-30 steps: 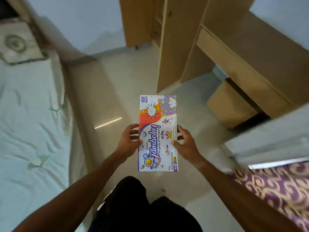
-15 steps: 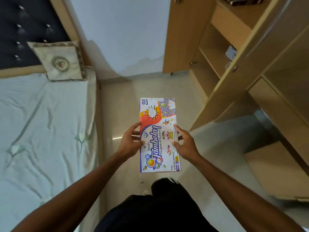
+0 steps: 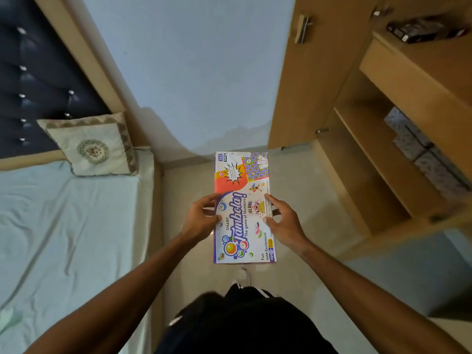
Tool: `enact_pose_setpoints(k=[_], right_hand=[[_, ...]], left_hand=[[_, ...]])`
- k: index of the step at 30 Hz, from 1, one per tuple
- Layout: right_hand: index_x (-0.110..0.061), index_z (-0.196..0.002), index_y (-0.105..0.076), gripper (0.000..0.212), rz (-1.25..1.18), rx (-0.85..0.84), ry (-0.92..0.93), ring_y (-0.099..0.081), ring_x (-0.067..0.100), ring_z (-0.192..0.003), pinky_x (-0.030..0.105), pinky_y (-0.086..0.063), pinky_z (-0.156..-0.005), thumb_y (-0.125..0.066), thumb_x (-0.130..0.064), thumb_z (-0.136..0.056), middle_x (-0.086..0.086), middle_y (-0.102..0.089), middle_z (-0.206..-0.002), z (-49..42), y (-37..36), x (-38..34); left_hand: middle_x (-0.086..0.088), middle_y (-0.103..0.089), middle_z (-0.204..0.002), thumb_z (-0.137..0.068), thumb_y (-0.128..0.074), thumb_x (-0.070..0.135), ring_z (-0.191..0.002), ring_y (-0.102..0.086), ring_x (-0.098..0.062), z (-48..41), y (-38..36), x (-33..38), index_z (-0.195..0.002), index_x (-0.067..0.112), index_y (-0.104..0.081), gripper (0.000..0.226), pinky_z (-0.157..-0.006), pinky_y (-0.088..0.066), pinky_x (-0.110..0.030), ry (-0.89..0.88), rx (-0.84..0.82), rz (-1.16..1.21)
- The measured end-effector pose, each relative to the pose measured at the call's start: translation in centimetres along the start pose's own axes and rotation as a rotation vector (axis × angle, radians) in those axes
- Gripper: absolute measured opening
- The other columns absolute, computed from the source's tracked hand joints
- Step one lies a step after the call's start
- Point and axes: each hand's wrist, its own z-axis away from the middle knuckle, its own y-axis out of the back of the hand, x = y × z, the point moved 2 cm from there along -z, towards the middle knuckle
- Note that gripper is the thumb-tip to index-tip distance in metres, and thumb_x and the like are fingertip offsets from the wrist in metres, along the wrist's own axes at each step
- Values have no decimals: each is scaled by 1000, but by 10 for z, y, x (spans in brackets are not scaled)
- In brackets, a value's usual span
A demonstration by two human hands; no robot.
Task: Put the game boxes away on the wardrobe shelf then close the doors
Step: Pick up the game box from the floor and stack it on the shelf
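Note:
A flat Tambola game box, white, orange and purple, is held level in front of me over the floor. My left hand grips its left long edge and my right hand grips its right long edge. The wooden wardrobe stands open at the right, with several shelves showing. A dark box lies on an upper shelf and patterned boxes sit on a lower one. One open wardrobe door with a metal handle stands beyond the game box.
A bed with a pale sheet and a cushion runs along the left, its dark padded headboard behind. A strip of pale floor lies between bed and wardrobe. A second door edge crosses the lower right.
The view has swung up and left from the desk towards the wardrobe's open shelves and the bed. Both hands keep the same hold on the game box.

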Motion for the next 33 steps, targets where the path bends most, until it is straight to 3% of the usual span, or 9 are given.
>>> enact_pose_setpoints(k=[6,8,11,16,20,24,28,33], right_hand=[[-24,-139,-47,59,-13,39,-5,-61,14,-98,27,-57,-71,-64,-3,-86,1,-55,-124,-127,34,-23],[-23,-139,-48,59,-8,76,-14,-62,15,-98,34,-60,-73,-65,-3,-86,2,-56,-124,-170,55,-24],[-26,-137,-50,58,-16,159,-52,-63,15,-99,41,-60,-78,-65,-4,-85,2,-59,-122,-229,90,-17],[-21,-136,-51,58,-39,317,-134,-63,14,-97,38,-59,-80,-66,-2,-84,2,-61,-120,-314,164,-15],[-17,-135,-53,57,-80,466,-181,-64,16,-93,39,-57,-82,-66,2,-83,6,-66,-118,-365,239,-10],[-17,-135,-52,56,-140,601,-240,-67,16,-99,38,-59,-84,-64,3,-84,4,-67,-119,-396,307,-2],[-14,-135,-52,52,-161,715,-232,-65,6,-89,15,-57,-66,-62,4,-87,3,-66,-114,-439,394,9],[-16,-133,-54,47,-172,790,-161,-65,8,-92,16,-56,-66,-61,-1,-89,4,-67,-115,-503,502,28]], left_hand=[[1,-59,-115,-84,-65,-3,-86,-66,-12,-132,-7,59,-131,19,-55,53,-52,-55,-18,19,-32,29],[0,-59,-116,-85,-65,-3,-84,-67,-13,-183,-20,81,-132,18,-54,53,-52,-55,-19,17,-75,26],[-1,-60,-120,-84,-66,-1,-87,-70,-18,-261,-49,113,-132,21,-54,54,-57,-60,-27,0,-156,-8],[1,-62,-117,-83,-67,-2,-89,-70,-20,-383,-115,179,-131,21,-56,54,-65,-62,-37,-36,-295,-57],[-5,-66,-117,-77,-66,-6,-90,-71,-25,-464,-182,244,-116,27,-62,52,-74,-61,-48,-133,-434,-85],[-9,-64,-117,-78,-62,-13,-92,-71,-26,-511,-252,304,-119,22,-61,54,-67,-61,-35,-184,-571,-72],[-3,-66,-110,-82,-60,-13,-91,-69,-21,-562,-336,367,-122,18,-61,50,-59,-59,-21,-232,-652,-54],[-5,-67,-112,-81,-55,-18,-86,-70,-16,-621,-429,439,-123,9,-61,50,-58,-59,-24,-284,-647,17]])
